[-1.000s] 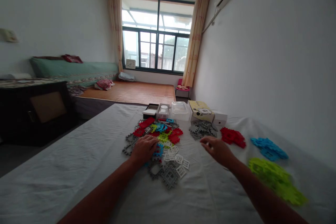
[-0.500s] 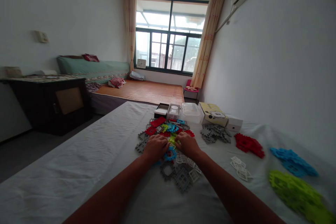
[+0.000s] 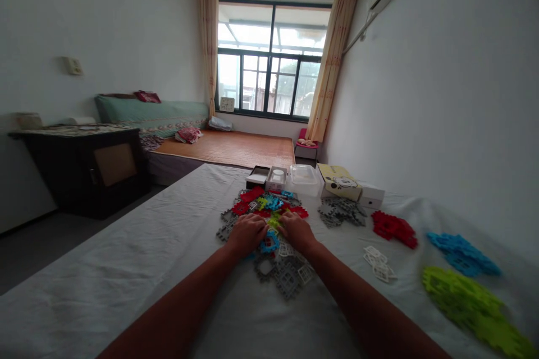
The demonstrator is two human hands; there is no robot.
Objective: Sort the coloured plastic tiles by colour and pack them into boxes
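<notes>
My left hand (image 3: 249,232) and my right hand (image 3: 296,228) are over a mixed pile of plastic interlocking tiles. Between them is a yellow-green interlocking tile (image 3: 274,220), with the curled fingers of both hands closed on its two sides. Part of it is hidden by the fingers. A blue tile (image 3: 269,242) lies just below the left fingertips. White lattice pieces (image 3: 287,249) are under the right hand. Grey tiles (image 3: 288,278) form the near edge of the pile, while red tiles (image 3: 253,194) lie beyond the hands.
Sorted heaps lie to the right: grey tiles (image 3: 342,212), red tiles (image 3: 394,229), white pieces (image 3: 379,263), blue tiles (image 3: 463,253) and yellow-green tiles (image 3: 475,308). Behind the pile stand a black box (image 3: 257,177), a clear plastic container (image 3: 303,180) and a yellow carton (image 3: 339,180).
The view has shifted slightly, so the heaps on the right appear a little further left and higher. Both hands stay at the yellow-green tile with nearly the same pose.
</notes>
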